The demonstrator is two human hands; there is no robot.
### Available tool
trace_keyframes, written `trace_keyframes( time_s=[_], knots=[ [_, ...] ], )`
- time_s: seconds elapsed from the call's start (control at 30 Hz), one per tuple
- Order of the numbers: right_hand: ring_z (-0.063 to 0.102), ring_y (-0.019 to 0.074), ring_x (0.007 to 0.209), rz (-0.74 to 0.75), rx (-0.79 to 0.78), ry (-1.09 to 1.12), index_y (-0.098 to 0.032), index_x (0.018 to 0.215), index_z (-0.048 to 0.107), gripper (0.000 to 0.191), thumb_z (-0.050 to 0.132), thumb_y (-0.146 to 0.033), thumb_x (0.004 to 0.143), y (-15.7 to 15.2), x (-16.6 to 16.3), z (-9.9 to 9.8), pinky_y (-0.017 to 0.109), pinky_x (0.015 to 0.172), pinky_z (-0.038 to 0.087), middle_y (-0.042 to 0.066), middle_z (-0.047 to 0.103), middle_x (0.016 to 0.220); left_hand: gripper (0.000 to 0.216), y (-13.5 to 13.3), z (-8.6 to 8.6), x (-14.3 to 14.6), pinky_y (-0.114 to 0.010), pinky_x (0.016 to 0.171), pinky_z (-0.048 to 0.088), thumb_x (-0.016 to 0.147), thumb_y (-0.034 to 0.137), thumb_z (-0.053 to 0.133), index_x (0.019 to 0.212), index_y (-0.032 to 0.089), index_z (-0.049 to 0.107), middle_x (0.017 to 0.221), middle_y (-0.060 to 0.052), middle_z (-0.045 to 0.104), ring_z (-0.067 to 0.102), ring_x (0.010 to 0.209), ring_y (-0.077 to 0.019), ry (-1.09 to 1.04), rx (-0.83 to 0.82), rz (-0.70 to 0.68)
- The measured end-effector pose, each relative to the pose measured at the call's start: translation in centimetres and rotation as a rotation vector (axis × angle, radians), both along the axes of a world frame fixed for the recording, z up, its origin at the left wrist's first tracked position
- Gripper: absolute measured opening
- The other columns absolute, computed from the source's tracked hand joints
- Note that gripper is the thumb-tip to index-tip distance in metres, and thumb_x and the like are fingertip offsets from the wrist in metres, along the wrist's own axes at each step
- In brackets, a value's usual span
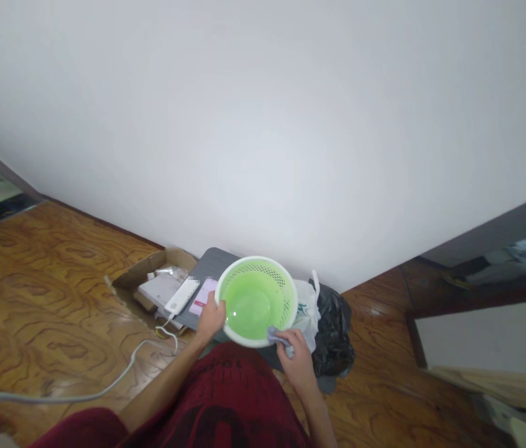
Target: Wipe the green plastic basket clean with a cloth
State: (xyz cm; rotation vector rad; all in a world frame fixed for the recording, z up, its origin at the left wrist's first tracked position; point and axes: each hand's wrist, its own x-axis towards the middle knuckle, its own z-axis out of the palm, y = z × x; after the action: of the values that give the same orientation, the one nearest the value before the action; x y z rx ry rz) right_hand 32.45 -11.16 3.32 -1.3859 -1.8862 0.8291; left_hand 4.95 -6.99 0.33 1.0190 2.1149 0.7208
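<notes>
A round green plastic basket [251, 298] with a white rim and perforated sides is in front of me, above a small dark grey table [217, 264]. My left hand [211, 318] grips its rim on the left, thumb over the edge. At the rim's lower right, my right hand [296, 359] pinches a crumpled grey-blue cloth [274, 336] that lies over the edge. Nothing loose shows inside the basket. The fingers under the rim are hidden.
On the table's left lie a white power strip [182, 295] with a cable and a phone with a pink screen [203, 296]. An open cardboard box [129, 282] stands left of it. A white plastic bag [308, 316] and a black bag [334, 333] are at right, below the white wall [263, 124].
</notes>
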Motion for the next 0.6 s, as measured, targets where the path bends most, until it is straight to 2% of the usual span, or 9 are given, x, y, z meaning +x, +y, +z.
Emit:
trace_keyframes(
  time_s=[0.1,0.23,0.33,0.4,0.53,0.6],
  knots=[
    [0.063,0.0198,0.097,-0.043,0.024,-0.027,-0.023,0.1,0.073,0.025,0.053,-0.017,0.087,1.6,0.6,0.1,0.033,0.089,0.052,0.006,0.064,0.1,0.033,0.1,0.1,0.0,-0.034,0.083,0.052,0.092,0.027,0.04,0.122,0.018,0.052,0.108,-0.013,0.072,0.07,0.1,-0.027,0.006,0.006,-0.002],
    [0.062,0.0228,0.099,-0.172,0.084,-0.091,-0.021,0.101,0.073,0.025,0.053,-0.02,0.087,3.9,1.1,0.2,0.038,0.092,0.051,0.008,0.063,0.102,0.033,0.1,0.3,0.0,-0.035,0.083,0.053,0.092,0.027,0.039,0.122,0.018,0.052,0.106,-0.013,0.072,0.07,0.099,-0.0275,0.009,-0.006,-0.005],
    [0.06,0.0248,0.102,-0.21,0.112,-0.144,-0.02,0.102,0.074,0.026,0.052,-0.019,0.088,3.9,0.4,0.4,0.041,0.094,0.05,0.01,0.062,0.103,0.033,0.1,0.4,0.1,-0.035,0.084,0.052,0.092,0.027,0.039,0.121,0.017,0.052,0.108,-0.014,0.072,0.07,0.1,-0.0274,0.024,-0.004,-0.011],
    [0.06,0.0245,0.101,-0.153,0.095,-0.175,-0.021,0.103,0.074,0.027,0.052,-0.018,0.089,2.9,-0.5,0.8,0.041,0.095,0.05,0.009,0.061,0.102,0.033,0.0,0.5,0.1,-0.035,0.085,0.052,0.093,0.027,0.038,0.121,0.017,0.052,0.108,-0.014,0.072,0.07,0.1,-0.027,0.029,-0.001,-0.016],
    [0.061,0.0215,0.1,0.064,0.01,-0.184,-0.024,0.11,0.073,0.029,0.053,-0.016,0.09,0.1,-2.0,1.5,0.035,0.093,0.051,0.007,0.061,0.105,0.034,0.0,0.5,0.0,-0.034,0.085,0.053,0.093,0.027,0.039,0.122,0.017,0.053,0.109,-0.013,0.072,0.07,0.1,-0.0257,0.028,0.002,-0.01],
    [0.061,0.0206,0.102,0.114,-0.001,-0.181,-0.024,0.113,0.072,0.031,0.052,-0.015,0.092,-0.5,-2.2,1.6,0.033,0.093,0.051,0.007,0.06,0.107,0.034,0.0,0.4,0.0,-0.033,0.084,0.052,0.093,0.027,0.04,0.122,0.017,0.053,0.11,-0.013,0.072,0.07,0.1,-0.0254,0.032,0.005,-0.005]
  ],
)
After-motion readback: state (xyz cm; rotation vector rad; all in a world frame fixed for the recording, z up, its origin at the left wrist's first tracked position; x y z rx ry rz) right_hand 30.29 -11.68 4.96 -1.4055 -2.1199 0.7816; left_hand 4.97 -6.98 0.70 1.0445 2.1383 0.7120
